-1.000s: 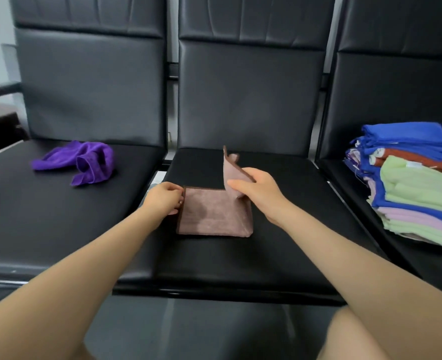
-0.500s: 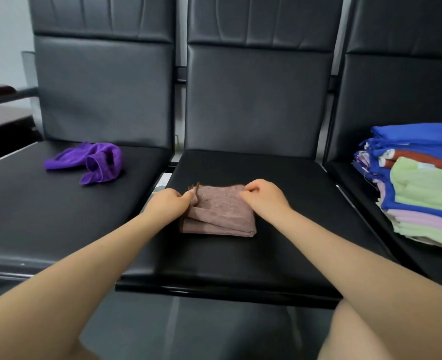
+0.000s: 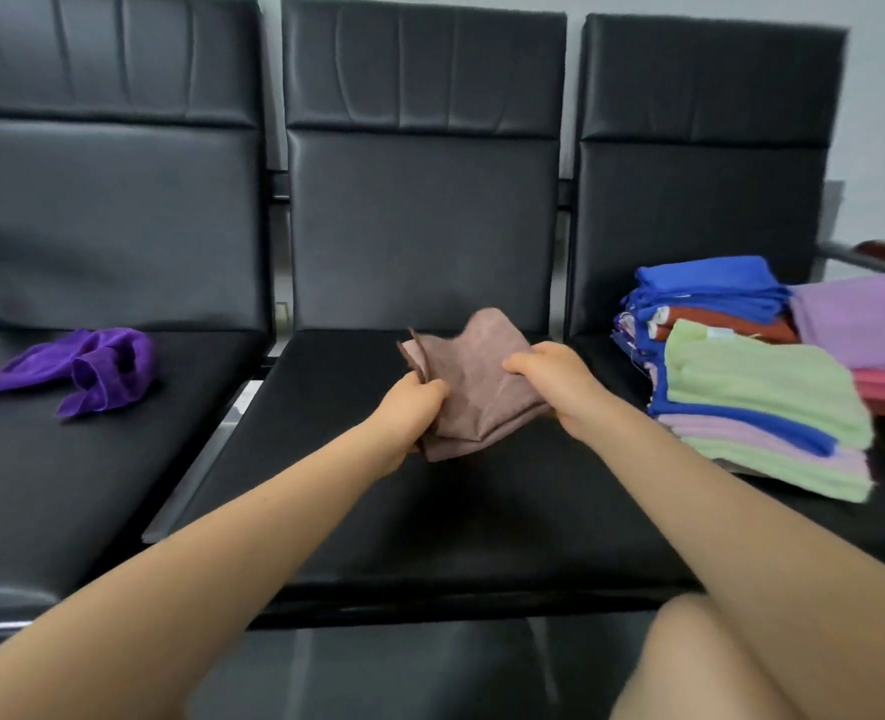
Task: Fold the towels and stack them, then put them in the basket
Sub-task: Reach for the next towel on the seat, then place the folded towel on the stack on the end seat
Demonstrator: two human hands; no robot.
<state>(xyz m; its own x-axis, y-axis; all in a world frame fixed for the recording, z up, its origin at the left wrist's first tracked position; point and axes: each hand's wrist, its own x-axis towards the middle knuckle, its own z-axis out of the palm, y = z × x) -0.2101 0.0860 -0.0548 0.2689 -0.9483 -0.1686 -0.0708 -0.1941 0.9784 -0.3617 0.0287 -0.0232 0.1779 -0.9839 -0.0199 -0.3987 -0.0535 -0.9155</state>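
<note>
A folded brown towel [image 3: 474,381] is held up off the middle seat [image 3: 378,511], tilted, between both hands. My left hand [image 3: 411,407] grips its left edge and my right hand [image 3: 554,379] grips its right edge. On the right seat lies a stack of folded towels [image 3: 752,387] in blue, rust, green and pink. Beside that stack, at the far right, lie a lilac towel [image 3: 861,319] and a pink one. A crumpled purple towel [image 3: 86,366] rests on the left seat. No basket is in view.
Three black padded chairs stand in a row with tall backrests [image 3: 424,189]. A metal armrest [image 3: 866,254] sticks out at the far right. My knee [image 3: 715,662] shows at the lower right, in front of the seat edge.
The brown towel was folded flat on the middle seat; both hands have now lifted it off the seat and shifted it right. The view has swung right, showing more of the stack.
</note>
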